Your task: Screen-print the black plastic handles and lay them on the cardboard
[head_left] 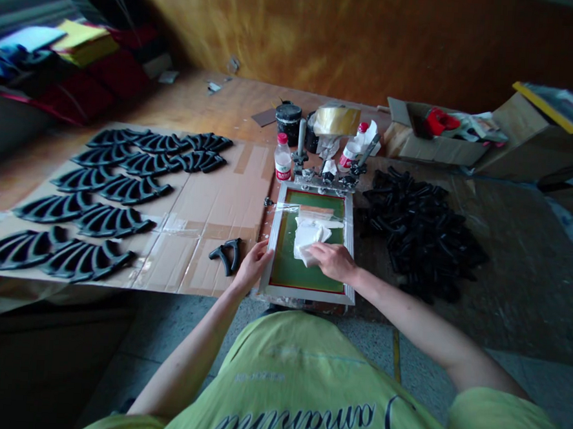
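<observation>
A silver-framed printing screen [269, 265] with a green mesh lies on the bench in front of me. My left hand [253, 264] grips its left rail, fingers curled over the edge. My right hand [333, 261] presses a crumpled white cloth [309, 236] onto the green mesh. A single black curved plastic piece [226, 255] lies on the cardboard just left of my left hand.
Rows of black fan-shaped pieces [91, 196] lie on flattened cardboard [214, 203] at left. A heap of black parts [419, 232] sits at right. Bottles [283, 157], a black jar [288, 121] and clamps stand behind the screen. Cardboard boxes [434, 146] stand at back right.
</observation>
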A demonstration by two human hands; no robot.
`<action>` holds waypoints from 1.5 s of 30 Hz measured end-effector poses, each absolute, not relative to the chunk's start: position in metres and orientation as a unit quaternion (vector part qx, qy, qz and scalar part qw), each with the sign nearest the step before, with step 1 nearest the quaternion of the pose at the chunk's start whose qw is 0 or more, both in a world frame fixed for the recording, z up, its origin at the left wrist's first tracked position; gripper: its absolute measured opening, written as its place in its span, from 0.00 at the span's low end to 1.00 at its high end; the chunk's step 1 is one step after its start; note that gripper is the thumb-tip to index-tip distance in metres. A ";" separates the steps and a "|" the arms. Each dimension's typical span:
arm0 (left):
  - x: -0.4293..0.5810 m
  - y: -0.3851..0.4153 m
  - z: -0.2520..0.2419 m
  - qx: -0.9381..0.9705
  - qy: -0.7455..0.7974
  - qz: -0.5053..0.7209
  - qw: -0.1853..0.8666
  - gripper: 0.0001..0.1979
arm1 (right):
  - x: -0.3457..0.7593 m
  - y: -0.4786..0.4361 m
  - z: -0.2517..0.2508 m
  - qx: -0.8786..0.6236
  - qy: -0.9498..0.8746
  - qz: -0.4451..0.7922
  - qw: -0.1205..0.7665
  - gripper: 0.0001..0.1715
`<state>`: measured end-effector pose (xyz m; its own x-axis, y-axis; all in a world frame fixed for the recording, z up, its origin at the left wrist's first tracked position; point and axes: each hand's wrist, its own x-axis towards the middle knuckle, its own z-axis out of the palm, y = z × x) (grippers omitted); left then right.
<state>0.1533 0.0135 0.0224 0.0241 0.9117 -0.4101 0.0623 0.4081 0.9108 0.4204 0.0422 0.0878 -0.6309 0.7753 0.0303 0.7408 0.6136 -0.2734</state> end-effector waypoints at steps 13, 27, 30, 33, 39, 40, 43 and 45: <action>0.151 0.028 0.133 0.421 0.572 0.410 0.573 0.30 | 0.489 0.146 0.152 -0.673 -0.678 0.067 0.287 0.23; 0.210 0.062 0.152 0.360 0.487 0.527 0.596 0.29 | 0.421 0.051 0.052 -0.663 -0.728 0.157 0.079 0.09; 0.229 0.009 0.106 0.281 0.509 0.304 0.755 0.33 | 0.398 0.031 0.063 -0.663 -0.716 0.178 0.127 0.09; 0.233 -0.018 0.078 0.187 0.496 0.324 0.784 0.27 | 0.378 0.012 0.069 -0.538 -0.807 0.182 0.162 0.06; 0.134 -0.007 0.047 0.188 0.656 0.383 0.622 0.19 | 0.470 0.069 0.072 -0.604 -0.782 0.088 0.129 0.10; 0.109 -0.007 0.038 0.180 0.696 0.378 0.583 0.19 | 0.498 0.083 0.072 -0.662 -0.742 0.056 0.092 0.14; 0.051 -0.013 0.010 0.163 0.790 0.328 0.491 0.21 | 0.564 0.111 0.068 -0.781 -0.621 0.044 -0.040 0.21; 0.031 -0.015 -0.005 0.179 0.830 0.248 0.466 0.26 | 0.585 0.118 0.063 -0.797 -0.595 0.062 -0.077 0.23</action>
<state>0.0310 -0.0155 -0.0054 -0.5009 0.5283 -0.6856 0.0652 0.8129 0.5787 0.5848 0.1177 0.0634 0.2833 0.9401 -0.1899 0.9590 -0.2791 0.0487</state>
